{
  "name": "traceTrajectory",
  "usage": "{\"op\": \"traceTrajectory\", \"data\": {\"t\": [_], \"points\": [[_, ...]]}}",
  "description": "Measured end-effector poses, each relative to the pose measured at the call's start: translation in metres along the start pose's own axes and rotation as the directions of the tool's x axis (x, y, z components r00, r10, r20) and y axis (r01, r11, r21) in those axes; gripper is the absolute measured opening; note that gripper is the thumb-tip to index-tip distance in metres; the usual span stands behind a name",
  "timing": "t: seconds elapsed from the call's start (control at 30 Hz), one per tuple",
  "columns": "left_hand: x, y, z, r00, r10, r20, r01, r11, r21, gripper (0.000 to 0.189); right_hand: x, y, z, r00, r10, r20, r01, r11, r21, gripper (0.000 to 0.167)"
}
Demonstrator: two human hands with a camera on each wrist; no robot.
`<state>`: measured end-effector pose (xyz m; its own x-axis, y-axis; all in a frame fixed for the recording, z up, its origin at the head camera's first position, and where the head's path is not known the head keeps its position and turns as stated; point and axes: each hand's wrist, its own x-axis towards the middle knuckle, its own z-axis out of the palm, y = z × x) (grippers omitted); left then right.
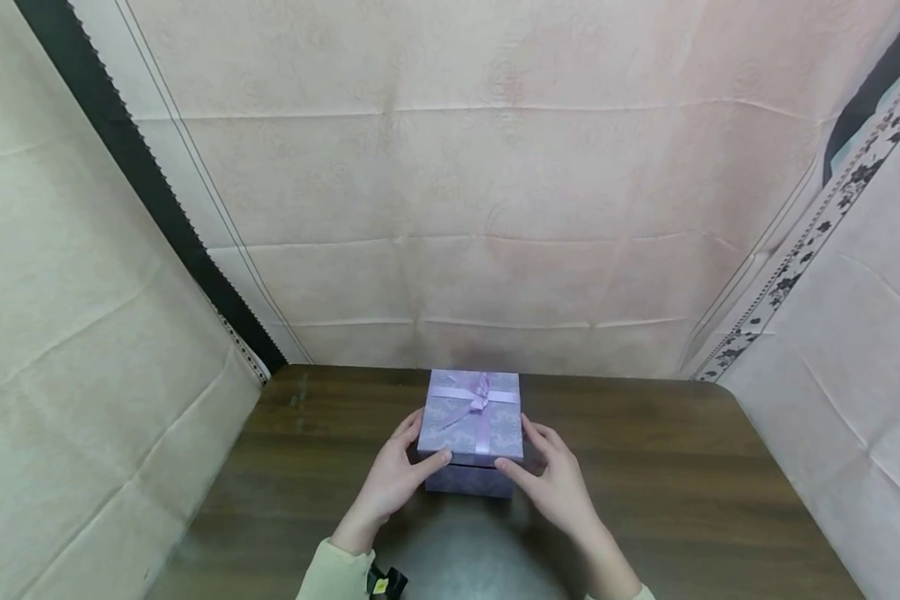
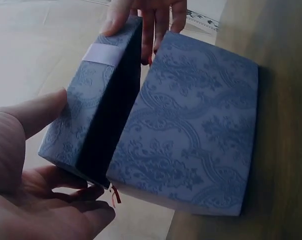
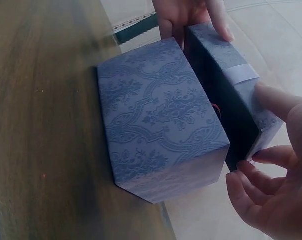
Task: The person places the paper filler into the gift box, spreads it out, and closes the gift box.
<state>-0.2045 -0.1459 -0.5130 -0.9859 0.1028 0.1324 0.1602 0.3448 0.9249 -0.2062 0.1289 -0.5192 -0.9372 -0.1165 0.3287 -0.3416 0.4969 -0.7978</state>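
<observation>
A purple patterned gift box (image 1: 468, 482) stands on the table, its lid (image 1: 450, 433) raised off it with a dark gap between. A lilac ribbon with a bow (image 1: 478, 400) crosses the lid's top. My left hand (image 1: 393, 475) grips the lid's left side, thumb at the front edge and fingers along the side. On the opposite side my right hand (image 1: 558, 483) holds the lid the same way. In the left wrist view a red string (image 2: 116, 195) shows at the gap beside the box. The box's contents are hidden by the lid and walls.
The brown wooden table (image 1: 645, 467) spreads around the box, its far edge close behind it. Pale cloth sheets (image 1: 495, 208) hang behind and at both sides. A black device (image 1: 386, 582) is at the left wrist.
</observation>
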Motion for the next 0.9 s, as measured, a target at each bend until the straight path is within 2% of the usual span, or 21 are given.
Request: {"op": "traceTrajectory", "data": {"t": [0.13, 0.37, 0.67, 0.8, 0.9], "points": [[0.003, -0.006, 0.002, 1.000, 0.007, 0.015, -0.007, 1.000, -0.006, 0.087, 0.000, 0.004, 0.002, 1.000, 0.016, 0.010, -0.016, 0.999, -0.033, 0.084], [0.005, -0.019, 0.009, 0.999, -0.001, 0.035, 0.001, 1.000, -0.006, 0.089, -0.004, 0.014, 0.008, 0.989, 0.127, 0.070, -0.121, 0.989, -0.086, 0.092], [0.002, -0.028, 0.005, 0.999, -0.033, 0.036, 0.033, 0.999, -0.004, 0.104, 0.001, 0.013, 0.010, 0.994, 0.060, 0.093, -0.048, 0.991, -0.124, 0.094], [0.003, -0.031, 0.001, 0.999, -0.015, 0.041, 0.015, 1.000, -0.006, 0.102, 0.002, 0.013, 0.010, 0.992, 0.063, 0.111, -0.050, 0.992, -0.120, 0.094], [0.005, -0.031, -0.004, 0.999, 0.001, 0.039, -0.001, 1.000, 0.000, 0.096, 0.003, 0.012, 0.008, 0.992, 0.052, 0.115, -0.039, 0.994, -0.107, 0.089]]}}
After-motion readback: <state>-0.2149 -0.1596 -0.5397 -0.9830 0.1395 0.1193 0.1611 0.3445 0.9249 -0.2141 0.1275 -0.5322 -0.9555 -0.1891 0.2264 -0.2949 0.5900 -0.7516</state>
